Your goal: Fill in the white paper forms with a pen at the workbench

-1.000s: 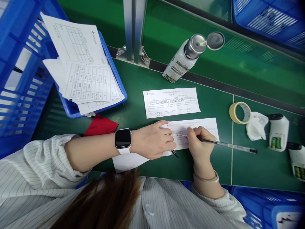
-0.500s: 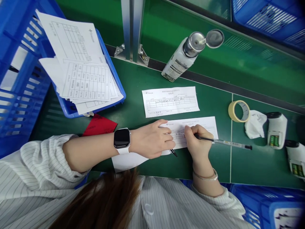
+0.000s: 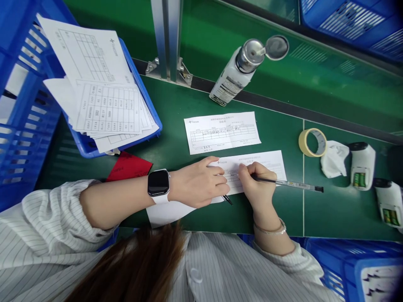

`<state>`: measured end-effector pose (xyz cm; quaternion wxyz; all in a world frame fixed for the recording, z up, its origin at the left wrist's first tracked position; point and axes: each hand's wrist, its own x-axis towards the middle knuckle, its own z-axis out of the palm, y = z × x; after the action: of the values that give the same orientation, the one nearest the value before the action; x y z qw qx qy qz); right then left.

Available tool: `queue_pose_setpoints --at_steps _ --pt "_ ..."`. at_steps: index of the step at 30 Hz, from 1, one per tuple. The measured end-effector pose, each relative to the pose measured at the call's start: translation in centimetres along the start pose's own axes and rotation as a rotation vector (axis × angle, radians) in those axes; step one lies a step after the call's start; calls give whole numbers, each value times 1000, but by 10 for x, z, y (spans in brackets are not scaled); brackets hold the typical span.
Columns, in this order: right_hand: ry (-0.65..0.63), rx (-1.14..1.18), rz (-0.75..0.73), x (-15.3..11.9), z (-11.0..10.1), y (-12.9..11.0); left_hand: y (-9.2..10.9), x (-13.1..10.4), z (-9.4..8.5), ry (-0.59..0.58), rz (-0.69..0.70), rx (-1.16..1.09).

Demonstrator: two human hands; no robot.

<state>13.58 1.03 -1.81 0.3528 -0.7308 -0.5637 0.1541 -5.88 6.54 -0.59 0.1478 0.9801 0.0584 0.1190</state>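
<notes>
My right hand [image 3: 258,184] grips a black-and-clear pen [image 3: 292,183], its tip on the printed table of a white form [image 3: 267,158]. Across that form's left part lies my left hand [image 3: 200,180], palm down, fingers stretched and slightly bent. From beneath it sticks out the black end of what looks like another pen [image 3: 227,200]. Just behind, a second form [image 3: 224,132] bears handwriting in its rows. A further white sheet [image 3: 166,213] extends under my left wrist.
At left, a blue tray [image 3: 159,130] holds stacked papers [image 3: 108,107], with a red piece [image 3: 129,165] beside it. A pump bottle [image 3: 231,77] stands at the back. Rightward are a tape roll [image 3: 302,142], crumpled tissue [image 3: 334,159] and two white devices [image 3: 363,163] showing batteries.
The right hand and pen have shifted slightly left along the form's row, where a little more writing shows. The left hand stays on the paper; the whole view has shifted slightly.
</notes>
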Motion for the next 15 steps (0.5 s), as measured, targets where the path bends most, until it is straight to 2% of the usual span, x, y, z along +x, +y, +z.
queue_pose_setpoints --at_steps 15 --pt "13 22 -28 0 1 4 0 1 0 -37 5 -1"
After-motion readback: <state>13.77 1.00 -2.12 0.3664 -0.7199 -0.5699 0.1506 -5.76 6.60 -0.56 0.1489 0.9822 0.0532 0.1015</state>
